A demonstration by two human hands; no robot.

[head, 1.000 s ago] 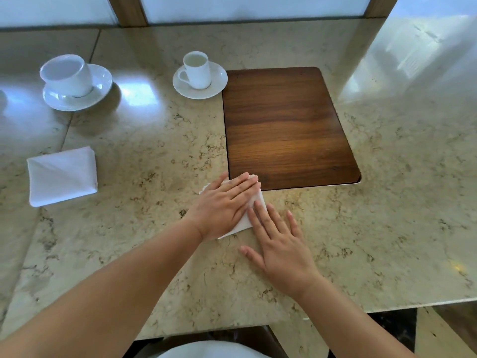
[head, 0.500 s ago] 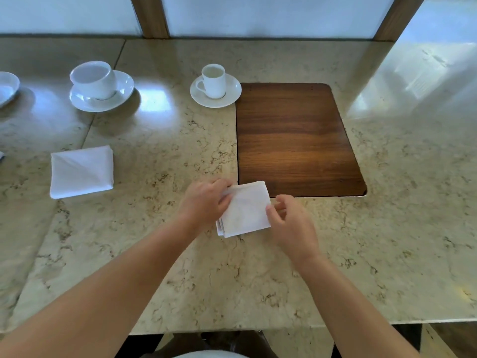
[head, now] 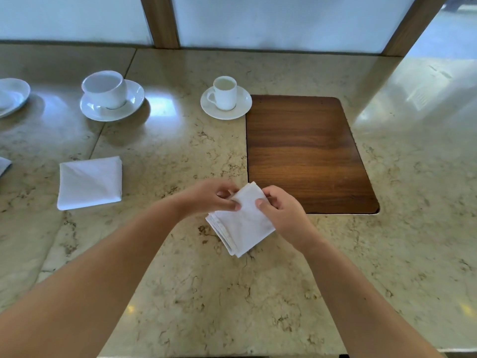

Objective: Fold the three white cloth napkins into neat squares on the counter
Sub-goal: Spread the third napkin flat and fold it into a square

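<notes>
Near the centre of the marble counter (head: 180,293), the small folded napkin (head: 242,223) was held with one corner pointing to 12 o'clock. The left hand (head: 209,197) pinched its 10 o'clock edge between thumb and curled fingers, and the right hand (head: 281,210) pinched the 2 o'clock edge the same way; the fingers behind the cloth were hidden. Whether the lower corner touched the stone could not be told. A second folded napkin (head: 90,182) lay flat at 9 o'clock, well apart. At the far 9 o'clock edge a scrap of pale cloth (head: 4,165) was cut off, too little to identify. A large cup on a saucer (head: 109,96) stood at 10 o'clock, a small cup on a saucer (head: 225,98) at 12, just beside the wooden inset panel (head: 307,153) at 1 o'clock. A plate (head: 13,95) was cropped at the left border.
</notes>
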